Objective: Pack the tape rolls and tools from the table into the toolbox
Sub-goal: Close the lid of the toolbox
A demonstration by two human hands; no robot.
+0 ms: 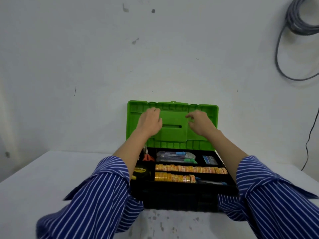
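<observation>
Head view: the toolbox (181, 195) sits on the white tabletop (43, 183), its black tray below both wrists and its green lid (172, 107) raised upright behind the hands. Two rows of yellow tape rolls (189, 169) lie in the tray under the right forearm's inner side, the nearer row shorter. Farther in, closer to the hands, sit packaged pens (174, 156) and a small blue box (209, 160); orange-handled scissors (148, 157) and a yellow tape measure (139, 172) lie beside the left forearm.

The left hand (150, 120) rests against the lid's inner face, fingers together and bent over toward the upper edge. Whether they grip the edge cannot be told. The right hand (200, 122) is raised before the lid with fingers loosely curled and slightly apart, holding nothing; contact with the lid is unclear. Both forearms reach forward over the tray, with blue striped sleeves (103, 195) pushed back. A grey cable coil (300, 18) hangs on the wall, well to the right of the right hand.
</observation>
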